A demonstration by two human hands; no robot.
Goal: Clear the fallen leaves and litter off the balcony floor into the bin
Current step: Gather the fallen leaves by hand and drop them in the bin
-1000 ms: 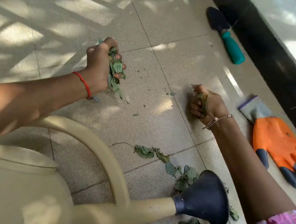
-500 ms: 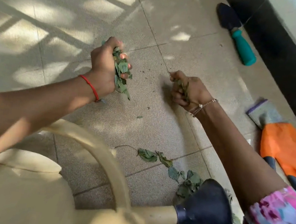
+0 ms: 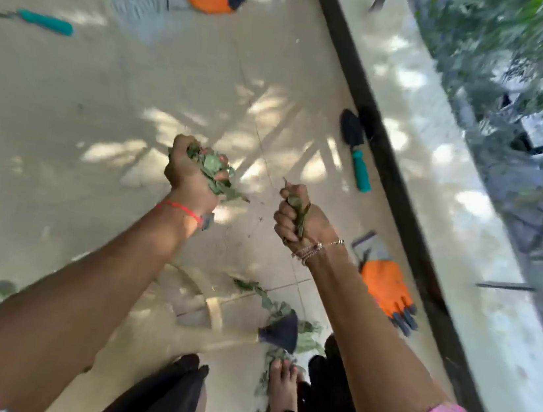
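Blurred leaves (image 3: 213,167) half inside left hand (image 3: 184,179)

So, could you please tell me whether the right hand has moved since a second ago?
Yes. The right hand, gripping leaves, was down on the tiles beside the near orange glove; it has risen clear of them, well above that glove.

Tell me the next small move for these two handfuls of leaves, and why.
Probably carry both handfuls to the bin, which is not in view, and drop them. The left hand grips a full bunch of leaves, the right hand a smaller tuft, so neither can readily take the leaves on the floor.
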